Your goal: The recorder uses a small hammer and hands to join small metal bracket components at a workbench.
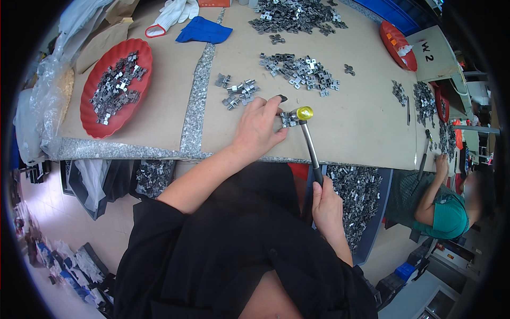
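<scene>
My right hand (328, 210) is closed around the dark grip of a hammer (310, 146) with a shiny metal shaft. Its round, yellow-faced head (304, 112) is just over or against a small metal part (287, 120) on the table; I cannot tell if they touch. Thumb and fingers of my left hand (257, 125) pinch this part from its left side. Something black covers one fingertip of that hand. A few similar linked metal parts (241, 94) lie just beyond my left hand, and a larger pile of metal parts (303, 73) is farther back.
A red scalloped bowl (87, 109) of metal parts stands at left. Another heap (287, 18), a blue cloth (204, 30) and white gloves (172, 15) lie at the back. Under the table edge is a grey bin (378, 223) of parts. A co-worker in green (451, 218) sits at right.
</scene>
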A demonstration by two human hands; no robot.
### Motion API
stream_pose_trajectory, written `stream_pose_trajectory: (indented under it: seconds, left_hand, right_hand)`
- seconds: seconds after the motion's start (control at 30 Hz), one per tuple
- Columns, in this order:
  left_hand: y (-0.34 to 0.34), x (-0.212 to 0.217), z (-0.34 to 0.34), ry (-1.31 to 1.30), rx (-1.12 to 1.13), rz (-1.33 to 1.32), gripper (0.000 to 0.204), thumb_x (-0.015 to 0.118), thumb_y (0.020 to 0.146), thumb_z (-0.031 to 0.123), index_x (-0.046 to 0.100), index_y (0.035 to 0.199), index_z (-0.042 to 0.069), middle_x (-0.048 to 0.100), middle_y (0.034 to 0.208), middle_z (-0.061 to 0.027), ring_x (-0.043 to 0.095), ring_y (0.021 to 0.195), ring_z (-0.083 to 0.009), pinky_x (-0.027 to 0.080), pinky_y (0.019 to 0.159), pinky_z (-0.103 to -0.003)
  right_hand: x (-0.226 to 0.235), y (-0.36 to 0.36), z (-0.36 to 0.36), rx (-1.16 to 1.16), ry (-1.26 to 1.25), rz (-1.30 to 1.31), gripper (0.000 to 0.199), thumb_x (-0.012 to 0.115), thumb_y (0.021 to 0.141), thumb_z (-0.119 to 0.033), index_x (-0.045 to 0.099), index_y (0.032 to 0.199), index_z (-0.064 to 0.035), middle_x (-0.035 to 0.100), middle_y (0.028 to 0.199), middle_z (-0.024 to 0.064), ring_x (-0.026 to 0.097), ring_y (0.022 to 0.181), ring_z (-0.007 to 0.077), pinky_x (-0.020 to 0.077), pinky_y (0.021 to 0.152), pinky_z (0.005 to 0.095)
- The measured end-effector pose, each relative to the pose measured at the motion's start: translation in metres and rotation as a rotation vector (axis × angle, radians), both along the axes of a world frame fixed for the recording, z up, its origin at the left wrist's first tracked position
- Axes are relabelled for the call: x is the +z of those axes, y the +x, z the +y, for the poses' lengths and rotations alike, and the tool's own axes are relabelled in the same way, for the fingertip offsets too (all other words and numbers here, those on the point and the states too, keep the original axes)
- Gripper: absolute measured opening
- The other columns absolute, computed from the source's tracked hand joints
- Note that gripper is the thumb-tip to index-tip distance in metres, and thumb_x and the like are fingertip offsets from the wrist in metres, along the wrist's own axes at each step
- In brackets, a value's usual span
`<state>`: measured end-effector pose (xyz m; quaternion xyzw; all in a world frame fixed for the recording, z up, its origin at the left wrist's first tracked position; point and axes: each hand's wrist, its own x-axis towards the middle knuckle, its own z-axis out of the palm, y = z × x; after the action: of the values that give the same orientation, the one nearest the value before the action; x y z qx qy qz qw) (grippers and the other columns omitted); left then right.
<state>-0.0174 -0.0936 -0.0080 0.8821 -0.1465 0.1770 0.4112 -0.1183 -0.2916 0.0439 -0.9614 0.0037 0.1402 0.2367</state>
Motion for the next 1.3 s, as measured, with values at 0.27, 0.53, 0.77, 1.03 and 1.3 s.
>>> stream_pose_trajectory:
  seconds: [0.27, 0.53, 0.77, 1.03, 1.3]
  left_hand:
    - [0.0, -0.003, 0.001, 0.02, 0.007, 0.005, 0.06, 0.071, 0.058, 0.009, 0.04, 0.108, -0.002, 0.059, 0.086, -0.0099, 0.049, 0.085, -0.0265, 0.038, 0.077, -0.037]
    - [0.003, -0.003, -0.001, 0.022, 0.011, -0.016, 0.059, 0.071, 0.057, 0.009, 0.04, 0.107, -0.001, 0.059, 0.086, -0.0096, 0.049, 0.085, -0.0268, 0.037, 0.077, -0.036]
    - [0.001, -0.002, 0.001, 0.033, 0.007, -0.016, 0.057, 0.071, 0.057, 0.01, 0.042, 0.106, -0.001, 0.059, 0.086, -0.0089, 0.049, 0.084, -0.0261, 0.037, 0.078, -0.036]
    - [-0.001, 0.001, 0.003, 0.005, -0.003, -0.014, 0.048, 0.071, 0.058, 0.011, 0.049, 0.1, 0.0, 0.059, 0.085, -0.0086, 0.049, 0.082, -0.0249, 0.038, 0.076, -0.036]
    - [-0.01, 0.027, 0.118, 0.14, 0.755, -0.382, 0.037, 0.07, 0.061, 0.01, 0.054, 0.092, 0.0, 0.054, 0.085, -0.0118, 0.048, 0.082, -0.0293, 0.037, 0.075, -0.037]
  right_hand:
    - [0.0, -0.002, 0.0, 0.006, 0.024, -0.045, 0.029, 0.037, 0.09, -0.022, 0.042, 0.104, 0.0019, 0.056, 0.076, 0.0253, 0.056, 0.067, 0.042, 0.0449, 0.056, 0.0463]
    - [-0.002, 0.002, 0.001, -0.022, -0.032, 0.049, 0.026, 0.039, 0.089, -0.021, 0.041, 0.105, 0.0003, 0.056, 0.072, 0.0263, 0.055, 0.067, 0.0437, 0.0431, 0.056, 0.0482]
    - [-0.002, 0.016, -0.006, -0.259, 0.049, -0.211, 0.026, 0.039, 0.089, -0.018, 0.043, 0.107, -0.0006, 0.056, 0.075, 0.0254, 0.055, 0.072, 0.0434, 0.0421, 0.059, 0.0477]
    - [-0.026, 0.047, -0.029, -0.352, -0.298, -0.427, 0.035, 0.048, 0.082, -0.013, 0.044, 0.112, 0.0046, 0.049, 0.092, 0.0227, 0.051, 0.078, 0.0393, 0.042, 0.068, 0.0421]
    - [-0.029, 0.053, -0.03, -0.163, -0.437, -0.593, 0.038, 0.057, 0.076, -0.014, 0.047, 0.106, 0.0058, 0.046, 0.101, 0.0216, 0.047, 0.088, 0.0346, 0.0389, 0.076, 0.0407]
